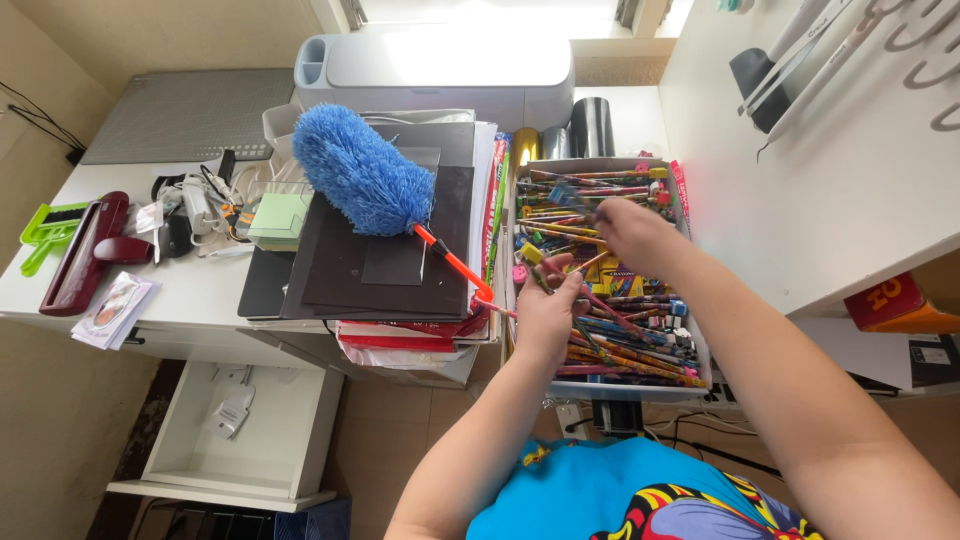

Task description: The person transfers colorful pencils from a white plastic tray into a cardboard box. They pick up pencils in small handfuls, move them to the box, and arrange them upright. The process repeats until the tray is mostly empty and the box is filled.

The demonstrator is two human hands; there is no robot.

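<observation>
A white box (697, 340) packed with several coloured pencils (630, 355) and crayons stands at the desk's front edge. My left hand (547, 318) hovers over the box's near left part, closed around a bundle of pencils that stick out both ways. My right hand (632, 232) reaches into the middle of the box, its fingers pinching a pencil among the pile; the motion is blurred. A blue fluffy duster (360, 170) with an orange handle lies on a stack of dark sheets just left of the box.
A grey cutting machine (440, 65) sits at the back. A dark red tool (85, 250), green brush (45, 230) and cables lie on the left. An open white drawer (240, 430) hangs below. A white shelf unit (800, 200) stands at right.
</observation>
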